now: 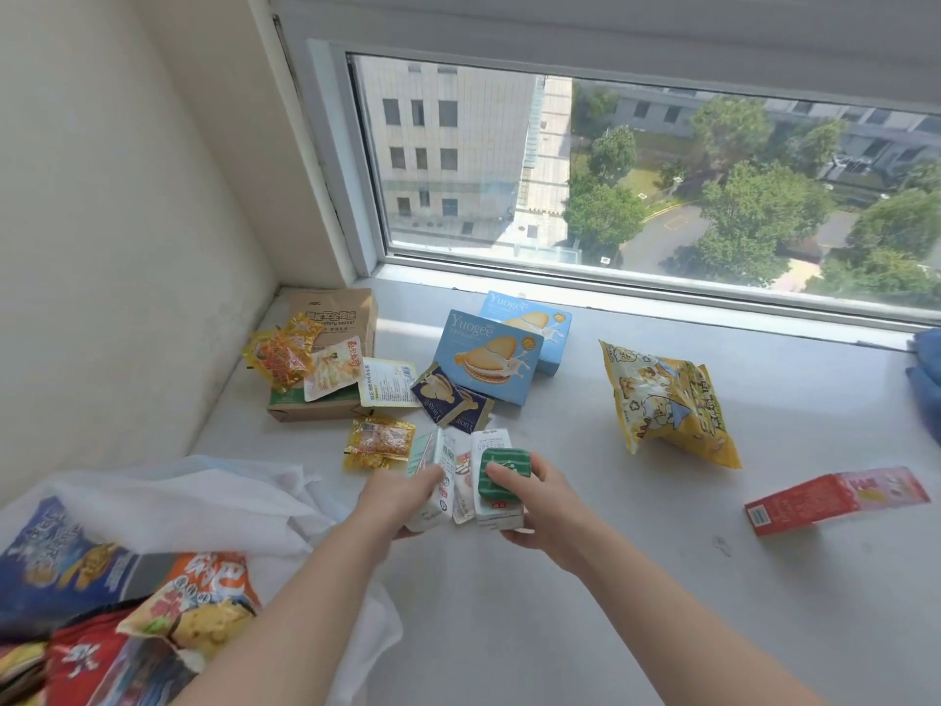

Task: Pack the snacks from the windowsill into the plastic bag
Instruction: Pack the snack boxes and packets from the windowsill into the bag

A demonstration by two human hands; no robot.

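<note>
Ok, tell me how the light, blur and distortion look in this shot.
Head view: daylight from the window leaves a bright patch on the windowsill; wide-angle bending curves the window frame; the plastic bag and its packets at lower left are smeared, while the blue biscuit boxes read sharp.

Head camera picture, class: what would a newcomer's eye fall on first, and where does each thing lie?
Probably the two hands at the centre: the left hand grips a white carton, the right hand holds a green tin on another white carton. Behind them stand two blue biscuit boxes, with a yellow snack bag to the right. The plastic bag, already holding snacks, lies at lower left.
</note>
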